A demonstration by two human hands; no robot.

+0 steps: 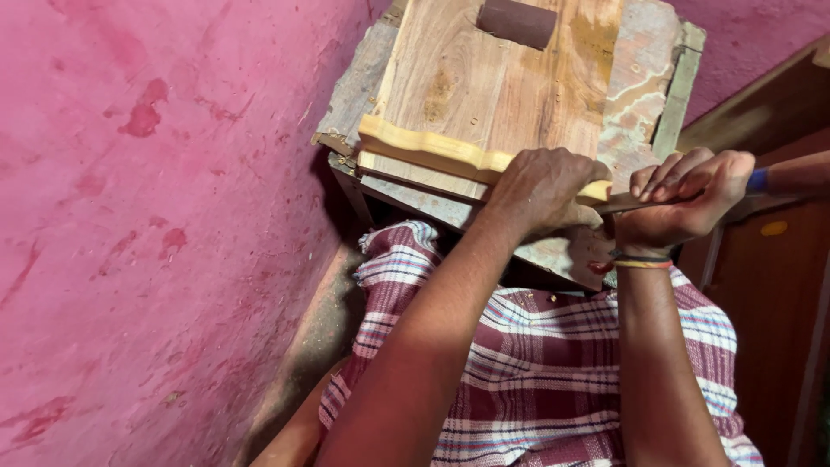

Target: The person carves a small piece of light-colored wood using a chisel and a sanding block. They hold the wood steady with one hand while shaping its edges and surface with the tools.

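Left hand (540, 188) is pressed down flat over the pale wooden strip (432, 149), pinning it along the near edge of the board (484, 78) on the worn table (644, 73). Right hand (683, 197) is closed tight around a blue-handled tool (757, 180) just beside the strip's right end.

Small woodworking workshop: rough plank bench (640, 78) (worn, paint-flecked), pale carved wooden moulding (432, 151), roll of sandpaper (517, 22), wood shavings on checked cloth (553, 363), stained pink wall (147, 216), dark wooden cabinet (769, 259) alongside.
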